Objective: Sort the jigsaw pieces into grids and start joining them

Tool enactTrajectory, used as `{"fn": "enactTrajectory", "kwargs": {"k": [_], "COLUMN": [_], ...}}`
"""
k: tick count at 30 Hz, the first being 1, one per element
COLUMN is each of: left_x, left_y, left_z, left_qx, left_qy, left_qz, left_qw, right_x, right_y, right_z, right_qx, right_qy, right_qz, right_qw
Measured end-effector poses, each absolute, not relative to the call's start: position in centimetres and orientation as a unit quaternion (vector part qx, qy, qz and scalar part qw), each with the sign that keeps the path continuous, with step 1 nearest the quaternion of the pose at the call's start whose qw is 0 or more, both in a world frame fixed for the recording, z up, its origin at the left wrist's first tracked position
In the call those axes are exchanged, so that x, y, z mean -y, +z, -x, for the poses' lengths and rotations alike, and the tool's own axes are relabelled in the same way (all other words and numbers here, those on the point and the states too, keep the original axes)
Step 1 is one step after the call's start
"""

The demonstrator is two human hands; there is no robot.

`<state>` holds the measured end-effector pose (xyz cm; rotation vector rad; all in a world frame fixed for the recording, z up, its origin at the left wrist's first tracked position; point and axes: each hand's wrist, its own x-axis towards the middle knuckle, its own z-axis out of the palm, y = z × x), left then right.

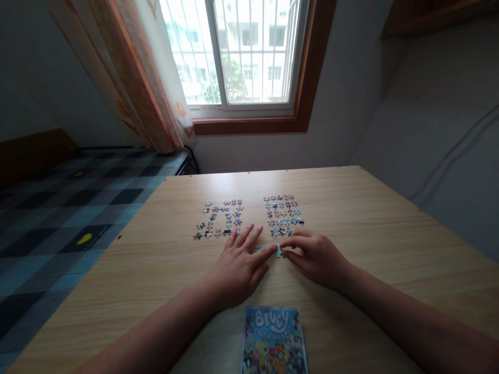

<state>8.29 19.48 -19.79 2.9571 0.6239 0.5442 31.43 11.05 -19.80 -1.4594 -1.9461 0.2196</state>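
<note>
A short light-blue strip of joined jigsaw pieces point(260, 248) lies flat in the middle of the table, partly covered by my left hand. My left hand point(241, 267) rests over it with fingers spread, the index fingertip touching the strip's right end. At that end my right hand point(312, 254) pinches a small jigsaw piece point(284, 254) between thumb and fingers, most of it hidden. Beyond my hands, loose pieces form two groups: a left group point(228, 218) with gaps in its rows, and a right group point(283, 214) in tighter rows.
A blue picture card or box lid point(275, 340) lettered "BLUEY" lies at the near edge of the wooden table point(163, 270). To the left stands a bed with a checked cover point(97, 197). A barred window point(249, 52) and a curtain point(144, 78) are behind.
</note>
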Motion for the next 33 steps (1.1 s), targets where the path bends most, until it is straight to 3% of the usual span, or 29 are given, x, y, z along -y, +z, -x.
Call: {"fn": "enactTrajectory", "kwargs": {"k": [5, 27, 33], "left_x": [-19.5, -19.2, -18.9], "left_y": [-19.9, -19.1, -17.3], "left_z": [-8.2, -8.1, -7.8], "left_qx": [-0.203, -0.205, -0.216], "left_qy": [0.183, 0.173, 0.257], "left_qz": [-0.961, -0.963, -0.940], "left_qw": [0.033, 0.029, 0.053], "right_x": [-11.2, -11.1, -10.9], "right_y": [-19.8, -19.5, -19.4], "right_z": [-31.8, -31.8, -31.7], "right_qx": [0.696, 0.719, 0.748], "right_qy": [0.095, 0.097, 0.074], "right_qz": [0.591, 0.596, 0.592], "right_qw": [0.396, 0.344, 0.292]}}
